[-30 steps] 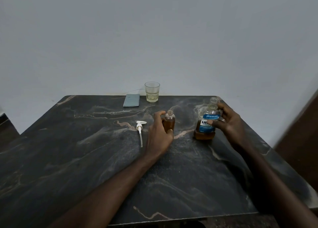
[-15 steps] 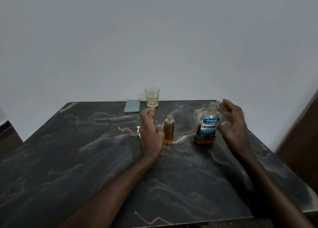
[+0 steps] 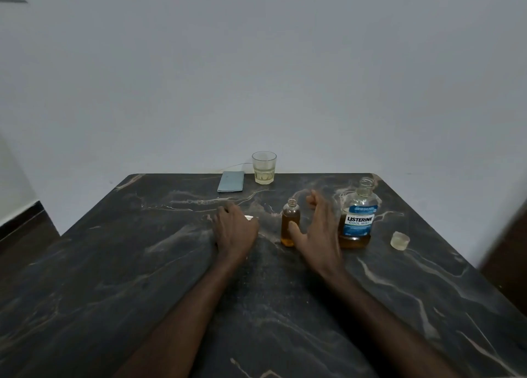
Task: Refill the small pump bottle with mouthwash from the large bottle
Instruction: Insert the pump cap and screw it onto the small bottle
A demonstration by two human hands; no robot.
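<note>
Status: pour appears complete. Small pump bottle [image 3: 290, 223] stands upright on the dark marble table [image 3: 119, 263], neck uncapped, amber mouthwash up to about the shoulder. Large Listerine bottle [image 3: 357, 215] is back down just to its right, also uncapped, w/ only a low band of liquid left at the base; its clear cap [image 3: 400, 240] lies on the table further right, apart from the bottle. Change vs. a second ago: right hand [image 3: 319, 232] has let go of the large bottle and crossed to the small one, now spread wide, thumb at the bottle's front and fingers behind, not yet closed on it. Left hand [image 3: 234, 229] has released the small bottle and dropped onto the white pump head [image 3: 249, 217], fingers curled over it; whether it grips the pump, cannot tell, most of the pump is hidden. Reading: work has passed from filling to reassembly; pump needs threading back into the small neck, then cap onto the large bottle. Drinking glass [image 3: 264, 167] and a flat grey-blue case [image 3: 231, 181] sit at the far edge, uninvolved.
</note>
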